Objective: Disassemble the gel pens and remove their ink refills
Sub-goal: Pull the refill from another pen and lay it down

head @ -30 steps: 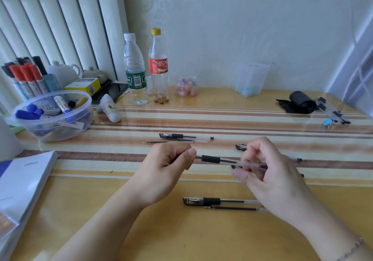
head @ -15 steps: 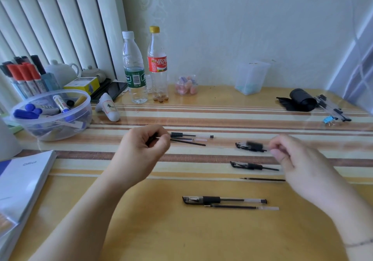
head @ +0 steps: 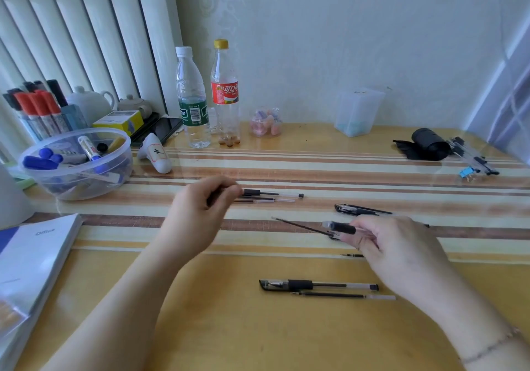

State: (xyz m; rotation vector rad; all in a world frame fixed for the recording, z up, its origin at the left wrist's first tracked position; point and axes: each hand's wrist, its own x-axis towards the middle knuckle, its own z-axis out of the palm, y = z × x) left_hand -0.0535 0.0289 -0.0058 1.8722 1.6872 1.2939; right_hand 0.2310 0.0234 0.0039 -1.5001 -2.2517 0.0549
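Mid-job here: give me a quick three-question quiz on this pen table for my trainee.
1. Multiple choice: which hand grips the pen barrel with the black grip? A left, B right, C neither.
2. True or false: the nearest pen lies with a loose refill right beside it.
3. Fill in: the red-label bottle has a ___ cap.

Key:
1. B, the right hand.
2. True.
3. Yellow.
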